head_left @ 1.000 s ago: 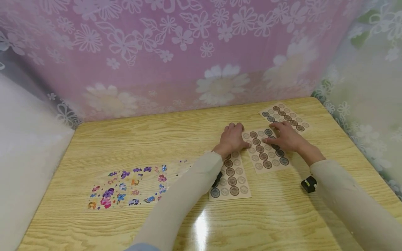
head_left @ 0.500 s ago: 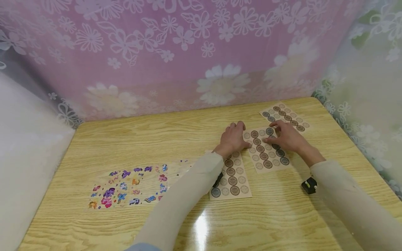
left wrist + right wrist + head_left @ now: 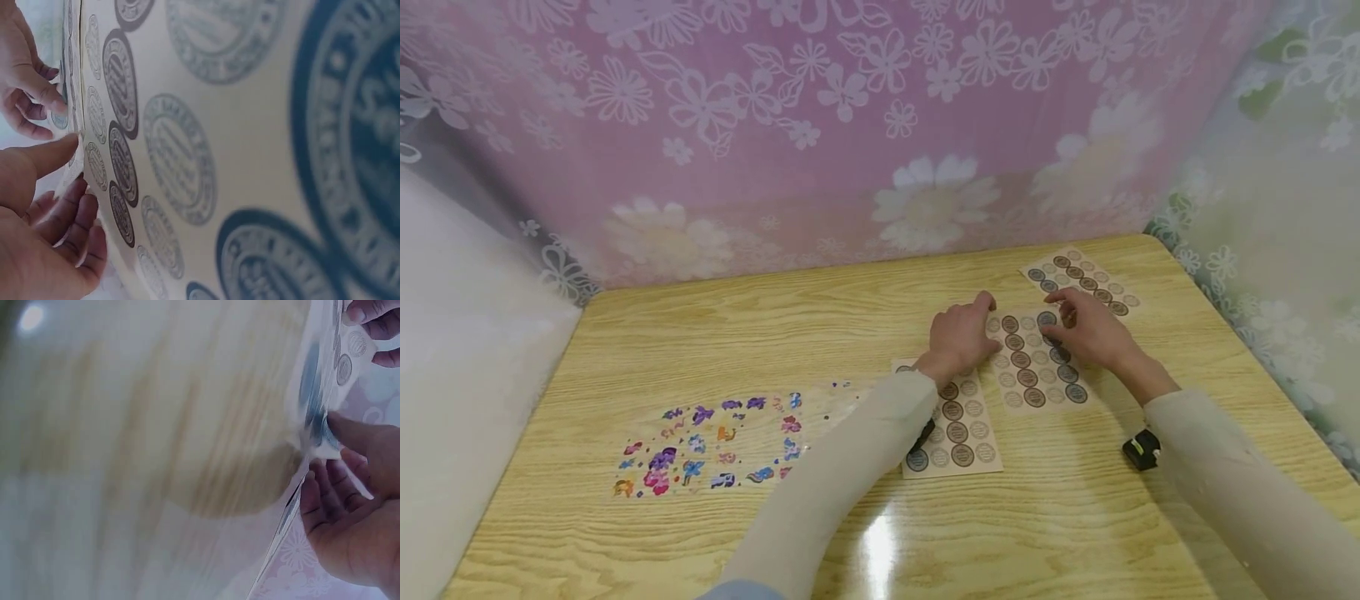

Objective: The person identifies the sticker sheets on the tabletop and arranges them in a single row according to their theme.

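Both hands are at a beige sheet of round stickers [image 3: 1033, 360] near the right part of the table. My left hand [image 3: 961, 335] pinches its left edge between thumb and fingers; in the left wrist view that left hand [image 3: 53, 225] has its thumb on the sheet's face. At the upper right corner, my right hand [image 3: 1092, 329] holds the edge. The right wrist view shows the right hand [image 3: 356, 512] with its thumb over a blue sticker and fingers behind the sheet. A second sticker sheet [image 3: 977, 408] lies under the left forearm, partly hidden by it.
A third sticker sheet [image 3: 1078, 279] lies at the back right, behind the right hand. Clear sheets with colourful pony-like stickers [image 3: 700, 450] lie at the left, partly covered by the left sleeve. A floral curtain [image 3: 820, 167] hangs behind the wooden table [image 3: 737, 333].
The held sheet has turned slightly, its near end shifting left, so it stands straighter. My left hand has moved a little right and my right hand slightly right.
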{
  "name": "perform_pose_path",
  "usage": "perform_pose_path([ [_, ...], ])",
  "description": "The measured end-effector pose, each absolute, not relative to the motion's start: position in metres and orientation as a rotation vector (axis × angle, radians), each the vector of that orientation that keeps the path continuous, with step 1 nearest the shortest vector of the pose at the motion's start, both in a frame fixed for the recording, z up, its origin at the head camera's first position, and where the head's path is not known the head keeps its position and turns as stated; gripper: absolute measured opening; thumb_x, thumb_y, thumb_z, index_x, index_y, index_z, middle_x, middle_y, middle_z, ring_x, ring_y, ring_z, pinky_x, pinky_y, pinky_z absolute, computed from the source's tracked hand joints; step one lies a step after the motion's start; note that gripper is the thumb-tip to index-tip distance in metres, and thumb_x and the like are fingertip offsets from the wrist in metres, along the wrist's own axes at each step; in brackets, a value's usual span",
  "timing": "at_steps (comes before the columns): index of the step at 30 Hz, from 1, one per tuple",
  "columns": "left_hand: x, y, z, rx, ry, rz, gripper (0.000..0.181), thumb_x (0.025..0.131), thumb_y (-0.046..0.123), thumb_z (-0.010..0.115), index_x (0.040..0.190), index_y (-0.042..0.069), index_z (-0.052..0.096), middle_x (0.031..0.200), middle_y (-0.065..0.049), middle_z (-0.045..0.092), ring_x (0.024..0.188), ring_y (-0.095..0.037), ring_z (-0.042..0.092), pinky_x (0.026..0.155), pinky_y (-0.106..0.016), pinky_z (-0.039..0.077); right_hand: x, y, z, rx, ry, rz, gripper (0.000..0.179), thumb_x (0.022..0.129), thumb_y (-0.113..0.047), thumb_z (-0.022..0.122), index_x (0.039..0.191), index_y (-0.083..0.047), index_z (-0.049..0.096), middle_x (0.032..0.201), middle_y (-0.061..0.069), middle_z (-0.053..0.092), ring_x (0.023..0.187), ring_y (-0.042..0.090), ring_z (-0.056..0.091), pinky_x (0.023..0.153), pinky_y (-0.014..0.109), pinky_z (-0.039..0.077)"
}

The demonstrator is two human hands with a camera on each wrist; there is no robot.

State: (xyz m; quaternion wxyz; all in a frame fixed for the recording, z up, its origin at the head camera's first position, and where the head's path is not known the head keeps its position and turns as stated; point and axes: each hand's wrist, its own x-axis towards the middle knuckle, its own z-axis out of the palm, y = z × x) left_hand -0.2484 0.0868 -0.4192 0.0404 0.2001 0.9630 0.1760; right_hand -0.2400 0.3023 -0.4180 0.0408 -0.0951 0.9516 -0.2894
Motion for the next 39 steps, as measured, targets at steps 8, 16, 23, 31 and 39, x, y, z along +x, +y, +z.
perform_pose_path([
  [8, -0.248, 0.083, -0.415, 0.763, 2.897, 0.765, 0.029, 0.096, 0.025, 0.058, 0.126, 0.023, 0.059, 0.085, 0.012, 0.06, 0.063, -0.004, 0.052, 0.058, -0.021, 0.041, -0.231, 0.311, -0.416, -0.246, 2.963, -0.993, 0.038, 0.097, -0.026, 0.058, 0.126, -0.003, 0.051, 0.105, 0.018, 0.054, 0.094, 0.036, 0.058, 0.071, 0.047, 0.047],
  [16, -0.244, 0.074, -0.409, 0.753, 2.783, 0.945, 0.02, 0.094, 0.024, 0.062, 0.113, 0.021, 0.069, 0.09, 0.01, 0.059, 0.073, -0.004, 0.052, 0.061, -0.019, 0.041, -0.221, 0.314, -0.402, -0.309, 2.944, -1.012, 0.032, 0.096, -0.029, 0.06, 0.115, -0.003, 0.061, 0.107, 0.018, 0.06, 0.09, 0.033, 0.061, 0.066, 0.036, 0.049],
  [23, -0.235, 0.068, -0.406, 0.808, 2.713, 0.882, 0.019, 0.091, 0.022, 0.064, 0.109, 0.017, 0.07, 0.085, 0.009, 0.057, 0.072, -0.007, 0.052, 0.063, -0.018, 0.04, -0.211, 0.314, -0.399, -0.332, 2.845, -0.967, 0.037, 0.095, -0.034, 0.06, 0.118, -0.005, 0.063, 0.11, 0.017, 0.06, 0.092, 0.031, 0.061, 0.07, 0.039, 0.048],
  [31, -0.227, 0.068, -0.41, 0.838, 2.749, 0.679, 0.019, 0.09, 0.023, 0.066, 0.108, 0.018, 0.071, 0.085, 0.009, 0.062, 0.073, -0.005, 0.053, 0.065, -0.019, 0.041, -0.207, 0.31, -0.41, -0.331, 2.811, -0.911, 0.032, 0.094, -0.029, 0.063, 0.115, -0.005, 0.065, 0.104, 0.014, 0.061, 0.089, 0.027, 0.062, 0.071, 0.037, 0.048],
  [39, -0.224, 0.068, -0.415, 0.896, 2.775, 0.583, 0.02, 0.092, 0.022, 0.063, 0.109, 0.02, 0.071, 0.091, 0.01, 0.065, 0.076, -0.006, 0.055, 0.069, -0.021, 0.044, -0.206, 0.306, -0.415, -0.381, 2.821, -0.864, 0.026, 0.093, -0.022, 0.064, 0.111, -0.003, 0.067, 0.097, 0.009, 0.062, 0.081, 0.021, 0.059, 0.069, 0.037, 0.047],
])
